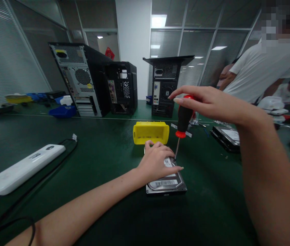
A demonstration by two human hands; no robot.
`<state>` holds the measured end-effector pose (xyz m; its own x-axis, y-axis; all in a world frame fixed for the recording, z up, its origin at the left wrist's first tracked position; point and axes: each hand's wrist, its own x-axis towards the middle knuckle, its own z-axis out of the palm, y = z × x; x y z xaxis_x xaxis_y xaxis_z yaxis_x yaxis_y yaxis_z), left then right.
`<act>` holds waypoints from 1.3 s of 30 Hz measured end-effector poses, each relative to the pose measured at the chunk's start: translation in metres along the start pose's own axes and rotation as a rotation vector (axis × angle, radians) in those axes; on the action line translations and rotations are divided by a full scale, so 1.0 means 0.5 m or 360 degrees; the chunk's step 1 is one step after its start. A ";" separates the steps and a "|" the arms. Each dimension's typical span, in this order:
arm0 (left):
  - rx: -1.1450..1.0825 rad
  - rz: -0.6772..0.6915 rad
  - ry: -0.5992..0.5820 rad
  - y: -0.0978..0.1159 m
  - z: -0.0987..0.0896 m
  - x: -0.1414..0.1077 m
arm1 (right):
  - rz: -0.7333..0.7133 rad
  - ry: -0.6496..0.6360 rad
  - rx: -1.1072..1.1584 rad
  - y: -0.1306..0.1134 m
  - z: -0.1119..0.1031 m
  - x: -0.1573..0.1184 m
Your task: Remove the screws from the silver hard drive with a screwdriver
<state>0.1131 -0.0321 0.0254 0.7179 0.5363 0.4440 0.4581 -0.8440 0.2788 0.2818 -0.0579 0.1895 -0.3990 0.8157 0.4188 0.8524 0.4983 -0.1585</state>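
Note:
A silver hard drive (166,182) with a white label lies flat on the green table. My left hand (156,162) is laid over its upper part, fingers curled toward the far edge and thumb stretched across the label. My right hand (201,102) is on top of a black and red screwdriver (183,119), its palm over the handle's end and its fingers reaching forward. The screwdriver stands nearly upright, its tip at the drive's right side by my left fingers. A screw under the tip is too small to make out. Just behind the drive sits a yellow plastic bin (151,133).
Computer cases (83,78) stand along the back, with another tower (164,87) right of them. A white power strip (27,167) and black cable lie left. A second drive (225,136) lies right, near small parts. A person in a white shirt (260,71) is at back right.

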 end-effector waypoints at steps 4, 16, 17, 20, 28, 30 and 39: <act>0.0019 -0.0013 -0.0009 0.000 0.000 -0.001 | 0.0193 -0.0004 -0.0194 0.018 0.000 0.004; -0.0009 -0.0015 -0.0008 0.003 -0.002 0.000 | 0.0132 -0.0040 -0.0031 0.014 0.000 -0.003; -0.0010 -0.0013 -0.0008 0.002 -0.002 0.000 | 0.0159 -0.0030 -0.0109 0.014 0.001 -0.001; -0.0009 -0.0015 -0.0018 0.002 -0.002 0.001 | 0.0271 -0.0018 -0.0292 0.017 -0.003 -0.001; 0.0007 -0.0020 -0.0015 0.003 -0.001 0.001 | 0.0169 -0.0152 0.0020 0.008 -0.021 -0.016; 0.0020 -0.0023 -0.0026 0.003 -0.001 0.001 | 0.0187 -0.0141 -0.0029 0.000 -0.020 -0.017; -0.0001 0.0005 0.0007 0.000 0.000 0.001 | 0.0277 0.0210 -0.0513 -0.010 0.001 -0.007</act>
<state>0.1135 -0.0319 0.0254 0.7170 0.5337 0.4485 0.4558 -0.8457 0.2778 0.2786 -0.0631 0.1885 -0.2102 0.8247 0.5250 0.9743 0.2210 0.0430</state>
